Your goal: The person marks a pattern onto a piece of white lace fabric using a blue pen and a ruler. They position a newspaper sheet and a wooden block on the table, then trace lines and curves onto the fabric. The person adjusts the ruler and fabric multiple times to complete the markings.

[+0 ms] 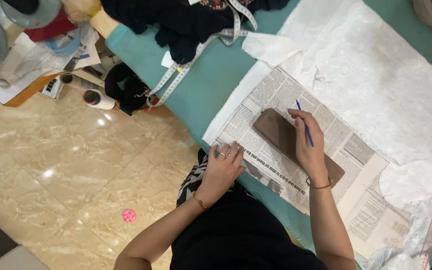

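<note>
A green tabletop [211, 85] is covered by white cloth [376, 85] and a newspaper sheet [276, 100]. The sheet is pressed flat by the open left hand [223, 167]. A blue pen [305, 129] is pinched in the right hand [308, 145], over a brown block [276, 131]. The paper could slip if pressed lightly.

Both bare forearms reach away from the body, bent at the elbows. The left hand [223, 167] lies flat, palm down, fingers spread slightly and pointing far, with rings on two fingers and a thin bracelet at the wrist. The right hand [310, 145] sits farther and to the right, its fingers curled together in a writing pinch, wrist slightly bent, a bangle round the wrist.
</note>
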